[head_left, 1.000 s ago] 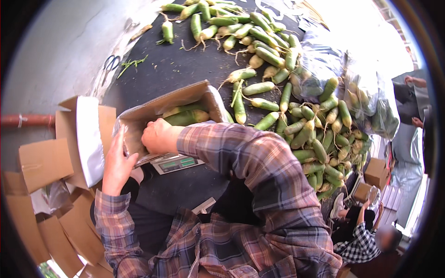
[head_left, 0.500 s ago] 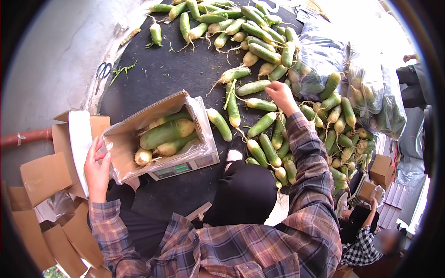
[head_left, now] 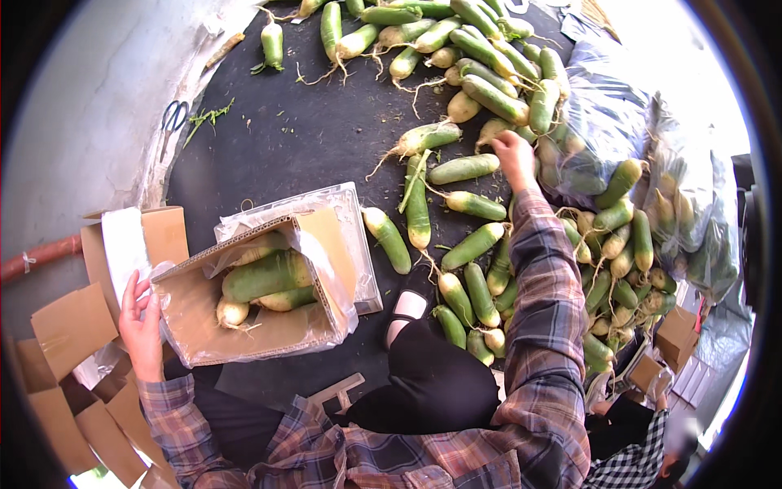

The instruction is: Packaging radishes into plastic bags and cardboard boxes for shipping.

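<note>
An open cardboard box (head_left: 326,253) with a clear plastic liner lies tipped on a white scale (head_left: 366,277), its opening toward me. Several green radishes (head_left: 261,279) rest inside. Beside the box's left rim, my left hand (head_left: 142,334) has its fingers stretched and thumb apart; whether it presses the rim cannot be made out. My right hand (head_left: 515,159) reaches into the radish pile on the right, fingers bent onto the pale end of a green radish (head_left: 490,130); the fingertips are partly hidden. Just below that hand lies another radish (head_left: 464,169).
Loose radishes (head_left: 476,244) spread over the black mat (head_left: 301,147). Filled clear bags (head_left: 599,114) stand at the right. Empty cartons (head_left: 73,314) crowd the left, near a red pipe (head_left: 49,254). Scissors (head_left: 173,118) lie far left. Another person (head_left: 635,440) is at lower right.
My right hand has moved slightly farther right and up into the pile. The box has tilted and shifted left and down with my left hand beside it, hiding the scale's display.
</note>
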Demonstrator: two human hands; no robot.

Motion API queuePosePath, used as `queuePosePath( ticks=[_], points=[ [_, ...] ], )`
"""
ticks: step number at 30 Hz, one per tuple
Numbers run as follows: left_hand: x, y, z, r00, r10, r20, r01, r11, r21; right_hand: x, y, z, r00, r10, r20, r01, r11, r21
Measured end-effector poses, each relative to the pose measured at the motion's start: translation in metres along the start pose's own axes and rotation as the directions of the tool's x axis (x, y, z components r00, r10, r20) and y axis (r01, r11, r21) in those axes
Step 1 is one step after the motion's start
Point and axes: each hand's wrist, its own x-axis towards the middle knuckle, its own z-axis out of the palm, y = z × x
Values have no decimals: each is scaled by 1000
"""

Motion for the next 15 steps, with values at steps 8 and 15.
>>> queuePosePath(
  ticks=[8,15],
  points=[
    [10,16,21,994,99,45,-102,993,62,-17,-130,117,669,-650,360,742,610,-278],
    [-4,14,8,994,98,42,-102,990,101,-35,-142,120,715,-550,432,699,566,-437]
  ],
)
